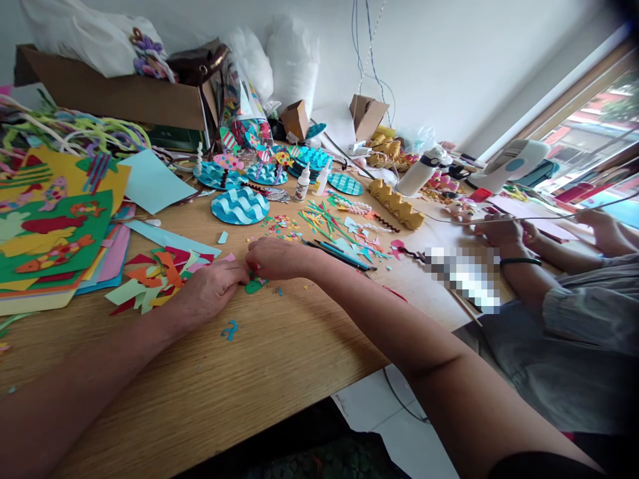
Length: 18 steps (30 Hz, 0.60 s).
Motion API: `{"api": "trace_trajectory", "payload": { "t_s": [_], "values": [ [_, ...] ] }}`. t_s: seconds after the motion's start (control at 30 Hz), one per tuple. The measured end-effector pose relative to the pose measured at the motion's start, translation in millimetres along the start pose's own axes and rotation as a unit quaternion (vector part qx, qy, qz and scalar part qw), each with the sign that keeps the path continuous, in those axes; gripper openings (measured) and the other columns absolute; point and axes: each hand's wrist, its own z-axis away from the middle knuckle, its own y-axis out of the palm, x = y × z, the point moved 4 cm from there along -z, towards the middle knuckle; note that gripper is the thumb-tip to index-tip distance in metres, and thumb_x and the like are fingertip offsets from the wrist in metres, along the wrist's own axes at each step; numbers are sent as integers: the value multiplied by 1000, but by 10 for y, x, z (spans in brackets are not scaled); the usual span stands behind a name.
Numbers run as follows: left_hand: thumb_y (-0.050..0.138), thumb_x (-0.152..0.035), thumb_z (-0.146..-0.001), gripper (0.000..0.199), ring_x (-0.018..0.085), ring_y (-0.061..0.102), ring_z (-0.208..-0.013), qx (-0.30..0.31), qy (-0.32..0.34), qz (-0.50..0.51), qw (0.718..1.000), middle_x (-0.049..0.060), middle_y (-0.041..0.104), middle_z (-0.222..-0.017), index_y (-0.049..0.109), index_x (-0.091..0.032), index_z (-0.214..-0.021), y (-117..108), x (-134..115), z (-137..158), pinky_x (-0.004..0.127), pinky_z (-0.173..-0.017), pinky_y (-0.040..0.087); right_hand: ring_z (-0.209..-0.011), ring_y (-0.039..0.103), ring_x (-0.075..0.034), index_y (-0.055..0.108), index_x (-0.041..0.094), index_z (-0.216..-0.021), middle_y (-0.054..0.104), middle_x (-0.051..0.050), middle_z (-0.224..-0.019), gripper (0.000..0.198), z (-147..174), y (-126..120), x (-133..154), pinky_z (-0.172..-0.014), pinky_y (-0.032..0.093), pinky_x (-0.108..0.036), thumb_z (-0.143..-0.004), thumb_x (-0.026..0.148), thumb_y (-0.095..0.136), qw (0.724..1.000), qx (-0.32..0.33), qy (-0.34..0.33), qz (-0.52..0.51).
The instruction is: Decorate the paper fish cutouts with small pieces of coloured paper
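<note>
A small green paper fish lies on the wooden table under my fingertips, partly covered by them. My left hand comes from the left, its fingers closed together at the fish's left edge. From the right, my right hand reaches in above the fish with curled, closed fingers. Whatever its fingertips pinch is hidden. Nearer to me lie blue paper scraps. Left of my hands is a heap of coloured paper offcuts, and tiny paper bits are scattered behind them.
Blue pencils lie right of my hands. Behind stand glue bottles and a blue wavy-striped disc. Coloured paper sheets are stacked left. An egg-carton strip lies farther back. At right, another person's hands work at the table.
</note>
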Motion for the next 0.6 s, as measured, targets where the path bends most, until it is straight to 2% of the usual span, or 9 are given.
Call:
{"api": "trace_trajectory", "payload": {
  "t_s": [0.43,0.6],
  "values": [
    [33,-11,-78,30,15,60,-88,21,1,-16,1000,3,66,-92,62,-18,-83,5,-11,-12,29,-80,48,-82,56,-20,68,10,-82,64,-13,-89,22,-6,39,-33,-66,38,-28,-74,18,48,1000,-3,23,-18],
    [32,-12,-79,32,16,60,-91,20,2,-14,1000,4,66,-94,63,-18,-83,-1,-25,-10,30,-81,48,-81,56,-19,67,11,-82,64,-14,-91,23,27,-14,-20,-65,37,-27,-75,18,47,999,3,23,-24]
  ]
}}
